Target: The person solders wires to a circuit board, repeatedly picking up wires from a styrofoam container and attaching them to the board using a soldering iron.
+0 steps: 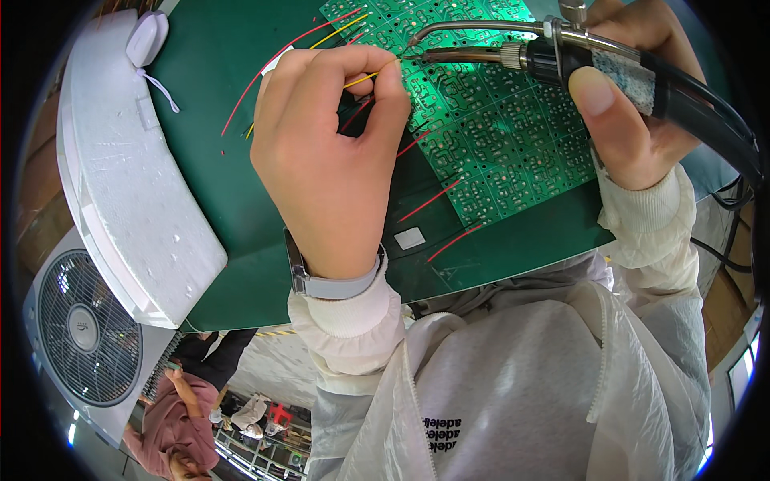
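A green circuit board panel [513, 136], divided into several small repeating boards, lies on the green work surface [212, 180]. My left hand [329, 152] is closed in a pinch on a thin yellow wire [361, 80], holding its end at the board's left edge. In my right hand [642, 104] is a soldering iron [537, 62] with a curved metal feed tube [473, 27] above its barrel. Iron tip and tube end meet close to my left fingertips; the exact contact is too small to make out. Several red wires [431, 200] stick out from the panel's left side.
A long white foam piece [148, 192] stands along the left, with a small white case [147, 38] and cord on top. A small white block [409, 238] lies near the front edge. Beyond are a box fan [84, 329] and another person [180, 417]. Black cables [730, 196] hang at right.
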{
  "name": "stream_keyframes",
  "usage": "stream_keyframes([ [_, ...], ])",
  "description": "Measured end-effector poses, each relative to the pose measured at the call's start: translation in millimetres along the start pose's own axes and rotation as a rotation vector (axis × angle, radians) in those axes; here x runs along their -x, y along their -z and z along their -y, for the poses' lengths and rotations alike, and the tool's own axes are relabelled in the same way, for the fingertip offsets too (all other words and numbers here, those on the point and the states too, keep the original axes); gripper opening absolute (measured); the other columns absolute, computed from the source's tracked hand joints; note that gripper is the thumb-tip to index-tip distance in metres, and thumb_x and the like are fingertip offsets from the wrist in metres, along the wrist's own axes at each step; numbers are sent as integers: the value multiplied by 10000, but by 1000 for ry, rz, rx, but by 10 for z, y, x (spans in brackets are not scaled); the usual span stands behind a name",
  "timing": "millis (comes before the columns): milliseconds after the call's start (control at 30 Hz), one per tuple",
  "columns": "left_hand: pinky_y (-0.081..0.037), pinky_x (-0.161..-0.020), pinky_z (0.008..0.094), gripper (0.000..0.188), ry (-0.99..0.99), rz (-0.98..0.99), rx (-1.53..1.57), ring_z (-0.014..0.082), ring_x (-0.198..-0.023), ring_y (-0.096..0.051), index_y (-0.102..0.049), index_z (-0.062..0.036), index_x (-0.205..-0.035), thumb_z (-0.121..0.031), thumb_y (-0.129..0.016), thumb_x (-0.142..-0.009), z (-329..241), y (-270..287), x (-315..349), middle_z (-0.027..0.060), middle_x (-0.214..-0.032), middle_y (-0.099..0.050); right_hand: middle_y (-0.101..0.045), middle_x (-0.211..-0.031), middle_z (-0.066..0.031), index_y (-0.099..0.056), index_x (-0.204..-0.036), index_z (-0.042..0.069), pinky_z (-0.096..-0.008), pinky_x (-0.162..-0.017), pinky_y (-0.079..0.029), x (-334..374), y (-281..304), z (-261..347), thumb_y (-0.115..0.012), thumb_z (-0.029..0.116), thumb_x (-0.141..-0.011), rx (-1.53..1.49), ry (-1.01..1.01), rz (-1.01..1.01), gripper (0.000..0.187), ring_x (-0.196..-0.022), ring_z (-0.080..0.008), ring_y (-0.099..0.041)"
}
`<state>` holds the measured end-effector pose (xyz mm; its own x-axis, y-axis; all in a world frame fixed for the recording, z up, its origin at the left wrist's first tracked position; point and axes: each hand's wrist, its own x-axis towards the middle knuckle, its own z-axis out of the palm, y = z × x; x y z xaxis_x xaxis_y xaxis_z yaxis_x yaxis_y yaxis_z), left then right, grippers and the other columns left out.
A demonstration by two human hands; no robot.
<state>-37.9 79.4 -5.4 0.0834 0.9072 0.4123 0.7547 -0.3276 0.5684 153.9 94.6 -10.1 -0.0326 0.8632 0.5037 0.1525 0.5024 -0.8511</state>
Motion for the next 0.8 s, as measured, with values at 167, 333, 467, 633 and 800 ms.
stream_keyframes([
  [167, -392, -593, 212, 69, -12, -5, -3, 88, -642, -533, -629, -25, -795, 3, -665, -743, -3, -23, -3, 17, -738, -598, -523, -560, -92, -413, -753, 4, -183, -422, -358, -9, -27, 16, -698, 229, -724, -12, -9, -46, 364, -463, -55, -436],
  [333, -421, -628, 217, 75, -39, -8, -17, 102, -649, -545, -628, -18, -797, 10, -666, -739, 1, -22, -10, 26, -736, -603, -517, -559, -89, -417, -745, 2, -181, -415, -341, -22, -1, 7, -694, 221, -721, -15, -2, -19, 354, -462, -52, -426],
  [467, -425, -629, 223, 74, -55, -13, -27, 110, -650, -551, -629, -17, -794, 9, -668, -737, -1, -19, -12, 29, -736, -606, -504, -558, -83, -412, -748, 1, -183, -414, -322, -14, 10, -12, -694, 223, -720, 0, 21, 16, 360, -459, -48, -398],
  [633, -427, -633, 224, 73, -32, -8, -29, 109, -650, -552, -629, -15, -794, 6, -669, -736, 5, -27, -2, 30, -737, -605, -506, -613, -56, -425, -801, -4, -185, -448, -318, 2, 133, -114, -684, 203, -743, -137, 83, 76, 337, -493, -49, -404],
  [800, -422, -621, 226, 64, -27, -11, -48, 105, -648, -542, -630, -17, -792, -2, -666, -741, -13, -1, -2, 27, -733, -603, -564, -836, -94, -509, -968, -38, -191, -514, -422, 47, 316, -25, -566, 5, -744, -233, -178, -159, 234, -590, -110, -523],
])
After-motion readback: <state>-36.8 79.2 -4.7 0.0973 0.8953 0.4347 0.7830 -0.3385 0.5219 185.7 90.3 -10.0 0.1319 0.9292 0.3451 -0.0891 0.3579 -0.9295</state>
